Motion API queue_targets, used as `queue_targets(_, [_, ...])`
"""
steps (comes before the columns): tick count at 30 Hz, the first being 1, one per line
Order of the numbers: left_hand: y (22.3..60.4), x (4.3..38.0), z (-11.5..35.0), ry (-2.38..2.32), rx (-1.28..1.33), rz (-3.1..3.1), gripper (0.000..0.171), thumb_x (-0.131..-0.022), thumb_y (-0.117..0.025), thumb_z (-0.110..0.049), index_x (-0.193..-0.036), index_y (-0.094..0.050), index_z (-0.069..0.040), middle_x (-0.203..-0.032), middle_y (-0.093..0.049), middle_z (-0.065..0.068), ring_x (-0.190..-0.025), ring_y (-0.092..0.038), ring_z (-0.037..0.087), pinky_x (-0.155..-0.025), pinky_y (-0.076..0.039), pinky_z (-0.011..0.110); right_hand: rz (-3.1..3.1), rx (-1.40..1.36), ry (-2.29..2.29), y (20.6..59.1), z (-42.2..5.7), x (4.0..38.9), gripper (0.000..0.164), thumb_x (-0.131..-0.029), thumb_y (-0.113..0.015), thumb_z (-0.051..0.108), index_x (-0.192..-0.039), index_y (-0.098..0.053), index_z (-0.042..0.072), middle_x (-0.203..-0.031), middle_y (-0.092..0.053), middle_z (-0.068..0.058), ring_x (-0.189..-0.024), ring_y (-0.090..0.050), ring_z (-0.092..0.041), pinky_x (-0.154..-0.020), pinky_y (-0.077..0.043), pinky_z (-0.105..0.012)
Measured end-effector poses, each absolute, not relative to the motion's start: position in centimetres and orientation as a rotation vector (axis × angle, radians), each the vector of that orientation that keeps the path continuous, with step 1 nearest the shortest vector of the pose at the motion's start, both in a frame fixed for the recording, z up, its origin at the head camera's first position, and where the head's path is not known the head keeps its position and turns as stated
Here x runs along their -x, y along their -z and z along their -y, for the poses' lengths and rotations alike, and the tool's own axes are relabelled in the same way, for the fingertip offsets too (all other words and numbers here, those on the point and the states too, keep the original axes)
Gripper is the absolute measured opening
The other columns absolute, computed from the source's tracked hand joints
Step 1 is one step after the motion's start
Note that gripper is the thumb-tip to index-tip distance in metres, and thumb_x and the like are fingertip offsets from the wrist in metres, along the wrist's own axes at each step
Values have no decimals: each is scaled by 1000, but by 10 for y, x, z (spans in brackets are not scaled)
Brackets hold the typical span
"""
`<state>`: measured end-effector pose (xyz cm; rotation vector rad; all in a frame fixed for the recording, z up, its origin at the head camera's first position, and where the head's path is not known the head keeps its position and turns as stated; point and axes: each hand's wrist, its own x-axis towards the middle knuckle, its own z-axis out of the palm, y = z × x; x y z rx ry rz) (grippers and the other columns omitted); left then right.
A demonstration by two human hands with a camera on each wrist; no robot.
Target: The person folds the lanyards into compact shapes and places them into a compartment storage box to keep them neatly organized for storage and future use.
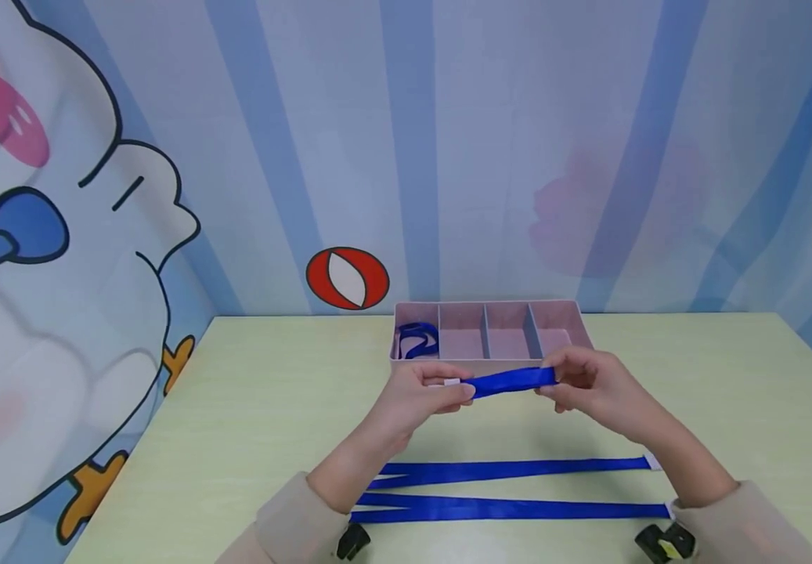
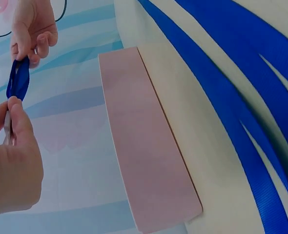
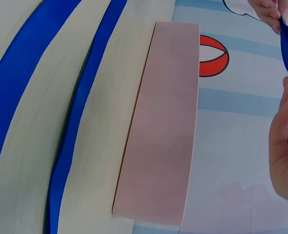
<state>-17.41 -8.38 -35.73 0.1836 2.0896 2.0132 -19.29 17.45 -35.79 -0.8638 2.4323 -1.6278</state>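
Head view: left hand (image 1: 423, 395) and right hand (image 1: 592, 384) each pinch one end of a folded blue strap (image 1: 511, 381), thumbs clamped against fingers; strap is held above the table (image 1: 272, 415), in front of the pink box (image 1: 476, 366). Two-ended grip presumably keeps the folded layers aligned and taut. White tab (image 1: 452, 382) shows at the left-hand end

Doubled straps (image 1: 518, 470) lie lengthwise across the table nearer the person, likely spread so that they do not tangle; box stands behind, probably to leave working room

Count: straps, 1 held, 2 on table, 1 coiled strap (image 1: 418, 341) in leftmost compartment; box, 1, with 4 compartments; hands, 2
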Motion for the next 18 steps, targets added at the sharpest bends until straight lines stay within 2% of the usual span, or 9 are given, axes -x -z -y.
queue_targets(4, [354, 174, 85, -1989, -202, -2099, 23, -84, -70, -11, -104, -69, -1, -95, -69, 9, -83, -68, 20, -79, -54, 32, -2302, 949, 1686, 358, -180, 191, 11, -89, -58, 0, -100, -56, -4, -76, -65, -1, -64, -62, -18, -60, -55, -30])
queue_targets(7, [353, 174, 84, -1976, -207, -2100, 23, -84, -70, -11, -104, -69, -1, -96, -68, 8, -83, -68, 20, -78, -54, 31, -2278, 896, 1742, 357, -180, 190, 10, -93, -55, 3, -98, -58, -5, -76, -66, -1, -66, -64, -19, -63, -55, -29])
queue_targets(11, [354, 175, 83, -1973, -208, -2112, 22, -84, -69, -12, -104, -69, -2, -94, -69, 9, -82, -68, 20, -78, -54, 31, -2314, 689, 1788, 356, -174, 189, 20, -92, -58, 10, -100, -61, -8, -77, -67, -2, -69, -66, -18, -66, -56, -28])
queue_targets(14, [354, 175, 83, -1975, -216, -2120, 22, -84, -69, -12, -104, -70, -2, -94, -69, 9, -82, -68, 20, -77, -54, 32, -2314, 597, 1818, 356, -172, 189, 26, -91, -60, 9, -104, -59, -13, -79, -68, -3, -70, -67, -16, -67, -56, -28])
queue_targets(18, [354, 174, 82, -1982, -228, -2123, 21, -84, -69, -12, -103, -70, -2, -95, -69, 8, -82, -68, 20, -77, -54, 32, -2313, 534, 1835, 355, -170, 189, 39, -90, -61, 10, -122, -52, -11, -79, -70, -3, -71, -67, -17, -69, -56, -28])
